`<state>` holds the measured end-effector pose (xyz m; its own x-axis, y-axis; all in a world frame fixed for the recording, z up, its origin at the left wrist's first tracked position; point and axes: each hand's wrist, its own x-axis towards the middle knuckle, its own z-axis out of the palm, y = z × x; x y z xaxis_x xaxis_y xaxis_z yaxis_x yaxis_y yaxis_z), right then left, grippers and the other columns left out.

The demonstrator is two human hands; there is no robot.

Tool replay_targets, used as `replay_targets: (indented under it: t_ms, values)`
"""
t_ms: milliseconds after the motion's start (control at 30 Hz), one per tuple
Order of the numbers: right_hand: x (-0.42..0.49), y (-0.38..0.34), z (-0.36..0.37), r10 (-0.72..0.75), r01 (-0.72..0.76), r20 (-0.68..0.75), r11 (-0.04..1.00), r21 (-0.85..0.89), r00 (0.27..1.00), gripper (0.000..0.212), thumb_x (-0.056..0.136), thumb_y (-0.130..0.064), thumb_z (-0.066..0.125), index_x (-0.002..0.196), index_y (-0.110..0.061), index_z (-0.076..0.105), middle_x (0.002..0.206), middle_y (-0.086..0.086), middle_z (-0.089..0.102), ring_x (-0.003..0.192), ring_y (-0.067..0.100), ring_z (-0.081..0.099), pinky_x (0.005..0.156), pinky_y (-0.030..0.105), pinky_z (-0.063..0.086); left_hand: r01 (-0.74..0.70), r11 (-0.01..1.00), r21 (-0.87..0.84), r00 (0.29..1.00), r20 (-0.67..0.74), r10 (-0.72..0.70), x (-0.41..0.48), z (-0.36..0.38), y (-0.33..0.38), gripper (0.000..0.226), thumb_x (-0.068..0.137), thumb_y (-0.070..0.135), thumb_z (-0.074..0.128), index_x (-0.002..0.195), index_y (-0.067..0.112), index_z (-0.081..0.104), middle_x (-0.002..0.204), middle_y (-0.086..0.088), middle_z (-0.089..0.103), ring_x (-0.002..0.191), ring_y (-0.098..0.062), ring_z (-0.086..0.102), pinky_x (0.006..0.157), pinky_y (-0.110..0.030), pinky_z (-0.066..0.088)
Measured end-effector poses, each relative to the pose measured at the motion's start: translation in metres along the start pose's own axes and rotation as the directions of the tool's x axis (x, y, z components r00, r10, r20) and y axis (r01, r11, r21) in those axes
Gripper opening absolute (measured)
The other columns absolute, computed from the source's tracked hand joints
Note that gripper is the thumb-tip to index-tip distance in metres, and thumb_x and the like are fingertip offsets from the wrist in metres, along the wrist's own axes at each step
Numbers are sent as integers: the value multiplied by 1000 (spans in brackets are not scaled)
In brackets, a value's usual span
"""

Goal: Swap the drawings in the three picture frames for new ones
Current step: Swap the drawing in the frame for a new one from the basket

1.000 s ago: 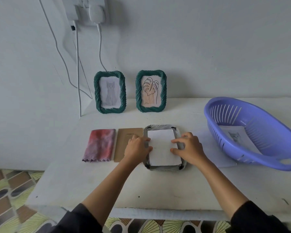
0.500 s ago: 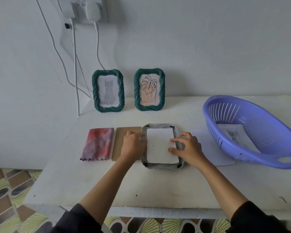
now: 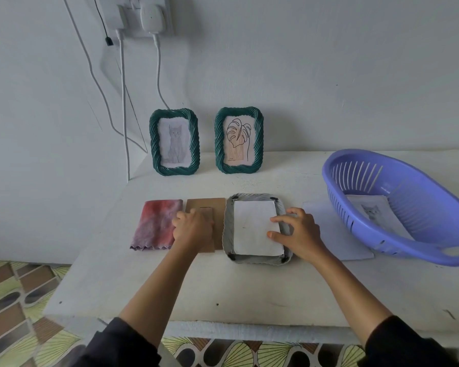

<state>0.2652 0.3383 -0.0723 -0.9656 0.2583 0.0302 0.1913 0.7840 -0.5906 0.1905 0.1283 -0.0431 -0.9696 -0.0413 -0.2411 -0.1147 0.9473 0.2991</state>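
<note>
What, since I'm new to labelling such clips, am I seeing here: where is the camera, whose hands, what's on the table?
No machine: a person wears one camera on the head, looking down at their own hands. On the white table a picture frame lies face down with a white sheet in it; the right hand presses that sheet with straight fingers. The left hand rests on a brown backing board; whether it grips it is unclear. Left of that lies a reddish cloth. At the wall stand a cat frame and a leaf frame. The purple basket holds a cat drawing.
</note>
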Motion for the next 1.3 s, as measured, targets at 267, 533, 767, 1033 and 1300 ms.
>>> replay_targets:
  t_ms: [267,533,767,1033,1300]
  values:
    - [-1,-1,-1,6,-6,2,1000,9,1000,41,75,-43,71,113,-31,64,137,4,42,128,24,35,102,38,30,70,996,-59,997,17,-69,6,-2,4,67,90,28,59,142,8,23,142,-24,28,131,-37,30,105,-43,34]
    - [0,0,0,18,-18,4,1000,9,1000,41,73,-44,72,112,-33,64,136,2,42,127,23,36,103,37,31,70,985,-157,997,-23,-74,16,-3,-2,75,79,30,71,138,8,30,136,-20,42,125,-35,39,98,-41,36]
    - [0,-1,0,23,-23,11,1000,16,1000,41,74,-45,71,113,-33,64,136,3,42,127,23,37,104,39,31,1,966,-260,991,-127,-35,15,-12,-7,62,72,29,78,125,11,51,123,-13,57,114,-31,51,92,-39,44]
    - [-5,-11,-8,-9,31,-167,991,134,986,41,80,-38,67,120,-30,60,126,3,52,120,22,46,97,36,36,-176,801,-572,944,-328,-27,-4,-48,1,55,80,7,70,131,8,48,128,-13,52,111,-24,50,82,-31,44]
    - [-2,-27,-15,60,-81,56,813,577,997,37,93,-19,52,129,-16,47,71,-1,62,60,7,57,65,17,45,30,541,-840,979,133,153,-32,-19,47,57,76,3,73,128,6,50,111,-11,58,89,-28,64,74,-39,56]
